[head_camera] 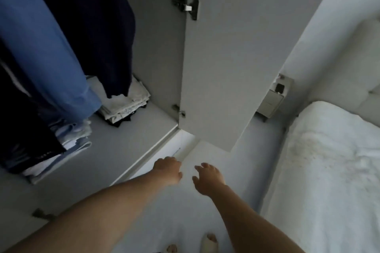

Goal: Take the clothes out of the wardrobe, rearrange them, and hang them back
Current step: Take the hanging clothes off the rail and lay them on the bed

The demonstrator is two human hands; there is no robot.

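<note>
matt wardrobe door (216,68), cloth garments (41,47), metal hinge (186,7)

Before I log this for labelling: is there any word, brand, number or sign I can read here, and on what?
None can be read.
Dark garment, low at the hem: a faint pale mark, too blurred to read.
Small unit by the bed: no legible label.

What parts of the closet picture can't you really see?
Head view only:
- Tops of the blue garment and dark garment: cut off by the top edge, so hangers and rail are unseen.
- Folded stacks: partly covered by the hanging clothes.
- Left hand fingers: curled away, out of sight.
- Nightstand: half hidden behind the door.
- Right hand: slightly blurred.
</note>
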